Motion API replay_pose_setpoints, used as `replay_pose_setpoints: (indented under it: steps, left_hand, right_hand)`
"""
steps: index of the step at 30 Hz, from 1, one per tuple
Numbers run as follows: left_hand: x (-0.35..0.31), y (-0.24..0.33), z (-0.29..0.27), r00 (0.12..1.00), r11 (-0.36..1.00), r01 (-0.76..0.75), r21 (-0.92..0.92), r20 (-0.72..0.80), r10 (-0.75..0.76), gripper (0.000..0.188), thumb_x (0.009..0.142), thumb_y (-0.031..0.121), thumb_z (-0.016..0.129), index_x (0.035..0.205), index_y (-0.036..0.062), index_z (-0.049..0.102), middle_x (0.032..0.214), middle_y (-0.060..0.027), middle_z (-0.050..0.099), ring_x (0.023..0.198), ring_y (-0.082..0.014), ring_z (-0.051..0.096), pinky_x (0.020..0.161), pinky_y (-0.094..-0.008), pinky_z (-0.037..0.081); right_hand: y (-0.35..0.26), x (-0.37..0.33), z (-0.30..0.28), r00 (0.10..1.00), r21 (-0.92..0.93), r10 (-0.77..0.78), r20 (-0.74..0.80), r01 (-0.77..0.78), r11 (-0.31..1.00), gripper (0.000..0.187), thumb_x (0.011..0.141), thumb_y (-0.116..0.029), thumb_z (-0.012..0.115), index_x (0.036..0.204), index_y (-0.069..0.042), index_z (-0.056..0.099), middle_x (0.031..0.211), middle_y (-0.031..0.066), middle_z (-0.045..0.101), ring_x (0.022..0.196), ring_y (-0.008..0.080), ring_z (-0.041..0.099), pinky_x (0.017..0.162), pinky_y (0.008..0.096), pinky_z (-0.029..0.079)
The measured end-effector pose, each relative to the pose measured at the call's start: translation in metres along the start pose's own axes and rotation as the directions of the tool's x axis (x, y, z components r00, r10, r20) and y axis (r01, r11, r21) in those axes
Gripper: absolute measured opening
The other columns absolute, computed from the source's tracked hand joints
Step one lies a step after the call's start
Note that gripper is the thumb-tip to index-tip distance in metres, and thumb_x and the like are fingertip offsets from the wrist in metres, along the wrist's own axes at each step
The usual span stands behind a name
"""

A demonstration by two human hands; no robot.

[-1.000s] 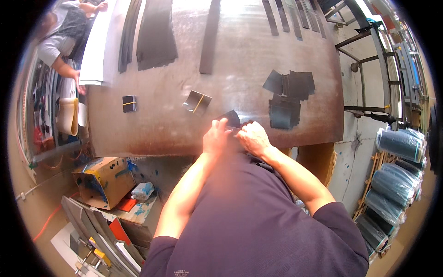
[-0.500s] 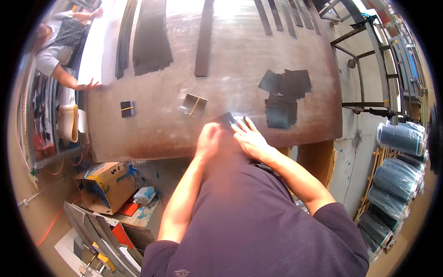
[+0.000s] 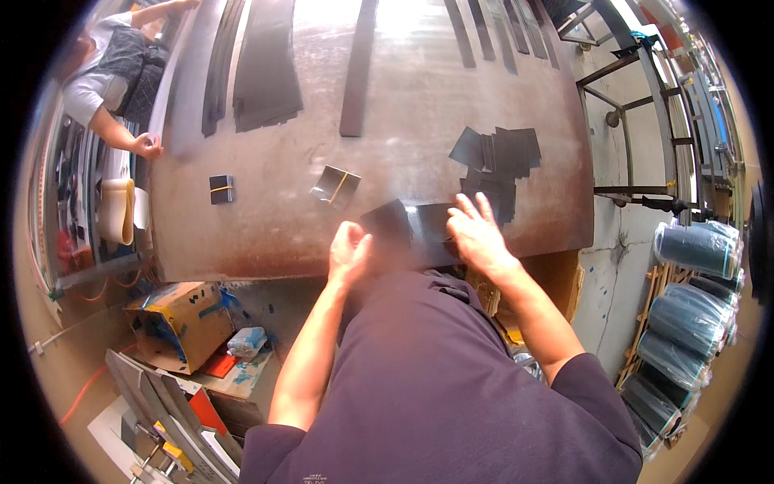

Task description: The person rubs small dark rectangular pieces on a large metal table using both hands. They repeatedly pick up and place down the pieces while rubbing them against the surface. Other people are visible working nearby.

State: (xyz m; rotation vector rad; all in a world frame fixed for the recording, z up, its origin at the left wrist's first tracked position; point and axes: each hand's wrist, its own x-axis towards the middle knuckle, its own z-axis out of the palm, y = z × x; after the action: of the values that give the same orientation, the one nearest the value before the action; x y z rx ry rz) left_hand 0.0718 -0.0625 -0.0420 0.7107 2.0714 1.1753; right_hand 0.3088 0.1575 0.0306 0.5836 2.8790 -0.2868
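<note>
At the near edge of the table, my left hand (image 3: 349, 254) is closed, fingers curled, at the left side of a dark square stack of thin sheets (image 3: 389, 224). My right hand (image 3: 482, 238) has its thumb and fingers at the right end of another dark sheet (image 3: 435, 221), two fingertips stretched forward. The two dark pieces lie side by side, with a bright gap between them. Just beyond my right hand is a loose, fanned pile of dark square sheets (image 3: 504, 152). Farther left lie two banded bundles, one larger (image 3: 335, 185) and one small (image 3: 221, 190).
Long dark strips (image 3: 355, 73) and wide dark sheets (image 3: 266, 73) lie across the brown table (image 3: 242, 242). A co-worker (image 3: 113, 81) stands at the far left edge. A metal rack (image 3: 645, 97) and wrapped rolls (image 3: 693, 250) stand right; a cardboard box (image 3: 181, 323) is lower left.
My right hand has moved right with a dark sheet, apart from the stack at my left hand. The left hand has shifted slightly left and nearer. The co-worker's white sheet has moved away.
</note>
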Motion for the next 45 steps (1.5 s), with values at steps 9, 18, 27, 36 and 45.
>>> replay_pose_setpoints:
  steps: [9, 18, 27, 36, 45]
  left_hand:
    - [0.010, 0.028, 0.026, 0.929, 0.806, -0.333, 0.490, 0.316, 0.191, 0.037, 0.094, 0.020, 0.079, 0.129, 0.0194, 0.065, 0.119, -0.0105, 0.065, 0.101, -0.0385, 0.071, 0.082, -0.0505, 0.060]
    - [0.006, 0.023, 0.029, 0.937, 0.824, -0.321, 0.466, 0.283, 0.204, 0.038, 0.093, 0.019, 0.079, 0.129, 0.0213, 0.065, 0.119, -0.0099, 0.064, 0.101, -0.0388, 0.071, 0.082, -0.0516, 0.060]
    - [0.005, 0.024, 0.028, 0.943, 0.840, -0.306, 0.449, 0.266, 0.202, 0.033, 0.095, 0.022, 0.076, 0.124, 0.0188, 0.063, 0.120, -0.0117, 0.064, 0.103, -0.0415, 0.070, 0.083, -0.0540, 0.059]
    - [0.006, 0.004, 0.038, 0.954, 0.850, -0.300, 0.433, 0.164, 0.252, 0.044, 0.091, 0.021, 0.082, 0.124, 0.0096, 0.055, 0.114, -0.0171, 0.066, 0.098, -0.0449, 0.069, 0.078, -0.0559, 0.056]
    - [0.006, 0.010, 0.037, 0.955, 0.867, -0.296, 0.400, 0.148, 0.258, 0.052, 0.090, 0.020, 0.084, 0.132, 0.0108, 0.055, 0.111, -0.0158, 0.067, 0.095, -0.0439, 0.070, 0.078, -0.0535, 0.057]
  right_hand:
    - [0.085, -0.028, 0.019, 0.970, 0.027, 0.244, 0.018, -0.245, 0.969, 0.014, 0.097, -0.009, 0.061, 0.111, -0.009, 0.066, 0.126, 0.0123, 0.069, 0.149, 0.0378, 0.050, 0.130, 0.0643, 0.020]
    - [0.007, 0.021, 0.022, 0.952, 0.368, 0.167, -0.256, -0.064, 0.928, 0.006, 0.090, -0.017, 0.078, 0.095, -0.015, 0.076, 0.094, 0.0077, 0.073, 0.096, 0.0317, 0.068, 0.090, 0.0439, 0.050]
    - [-0.044, 0.072, 0.052, 0.901, 0.252, 0.087, -0.426, 0.026, 0.967, 0.009, 0.091, -0.018, 0.077, 0.085, -0.013, 0.073, 0.086, 0.0068, 0.070, 0.085, 0.0292, 0.066, 0.081, 0.0427, 0.050]
    - [-0.051, 0.038, 0.051, 0.988, 0.242, -0.065, -0.141, 0.098, 0.965, 0.008, 0.091, -0.016, 0.075, 0.083, -0.015, 0.072, 0.081, 0.0049, 0.067, 0.082, 0.0262, 0.065, 0.078, 0.0404, 0.048]
    - [-0.054, 0.055, 0.054, 0.938, 0.195, -0.009, -0.346, 0.081, 0.977, 0.014, 0.092, -0.017, 0.072, 0.080, -0.012, 0.067, 0.082, 0.0076, 0.066, 0.080, 0.0290, 0.064, 0.077, 0.0429, 0.049]
